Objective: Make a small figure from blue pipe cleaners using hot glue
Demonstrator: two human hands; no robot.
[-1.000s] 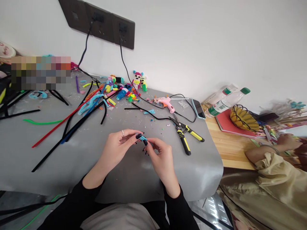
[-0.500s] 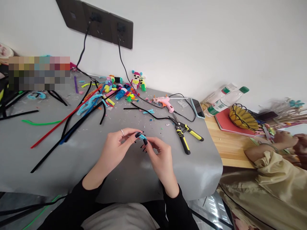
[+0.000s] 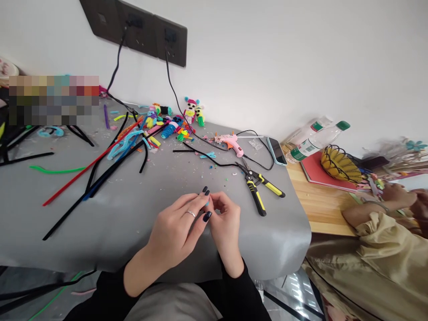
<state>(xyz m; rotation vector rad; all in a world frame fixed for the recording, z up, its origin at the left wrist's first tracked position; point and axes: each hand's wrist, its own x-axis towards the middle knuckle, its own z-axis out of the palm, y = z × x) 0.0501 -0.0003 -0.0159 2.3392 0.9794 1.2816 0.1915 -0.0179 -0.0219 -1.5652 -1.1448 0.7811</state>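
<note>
A small light blue piece of pipe cleaner shows between my fingertips, mostly hidden by them. My right hand pinches it, fingers curled. My left hand, with a ring on one finger, bends its fingers over the same piece from the left; its thumb lies lower, against the right hand. Beyond my hands lies another light blue bent piece. To the right are yellow-and-black pliers with their handles spread. A pink glue gun lies farther back.
Loose pipe cleaners spread across the grey table cover on the left. Small pipe-cleaner figures stand by the wall. A phone, bottles and a yellow basket are on the right, near another person's arm.
Both hands have come closer together and slightly nearer to me. My left hand has turned and shifted right, its fingers now covering most of the light blue piece.
</note>
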